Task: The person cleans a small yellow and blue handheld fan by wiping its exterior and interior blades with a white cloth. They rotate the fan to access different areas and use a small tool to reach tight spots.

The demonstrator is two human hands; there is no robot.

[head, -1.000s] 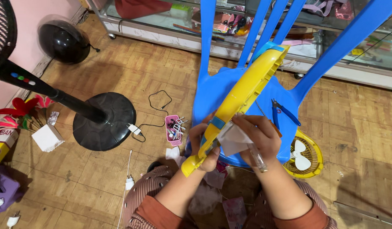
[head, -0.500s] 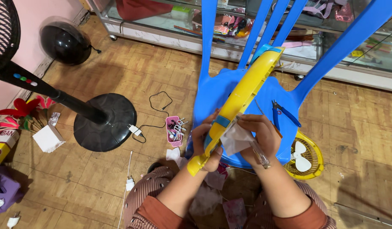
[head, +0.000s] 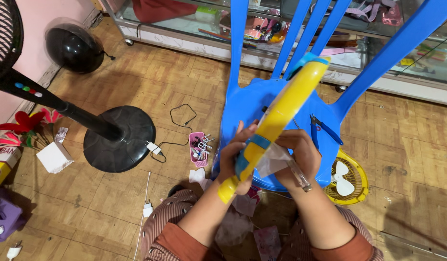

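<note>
my left hand (head: 233,159) is wrapped around the lower handle of a yellow and blue handheld fan (head: 276,118), fingers curled closed on it just above the yellow butt end, which pokes out below my palm. the fan runs up and away from my fingers on a slant, its rounded yellow head with a blue edge ending over the back of the blue plastic chair (head: 262,104). my right hand (head: 301,157) is pressed against the other side of the handle, fingers bent and closed on a crumpled white tissue (head: 274,159) that sits between my palm and the fan; a thin clear stick-like tool (head: 298,175) juts down from under that hand, though i cannot tell exactly how it is gripped. just beyond my right fingers, blue-handled pliers (head: 322,129) lie on the chair seat. further right and lower than my right wrist, a small yellow fan guard with white blades (head: 347,176) lies on the wooden floor (head: 136,87). off to the left of my left hand sits a small pink basket (head: 199,149) of bits, with a white charger and black cable (head: 170,130) next to it, and beyond that the round black base of a standing fan (head: 119,137). my striped trouser knees (head: 170,217) are right under my forearms.
</note>
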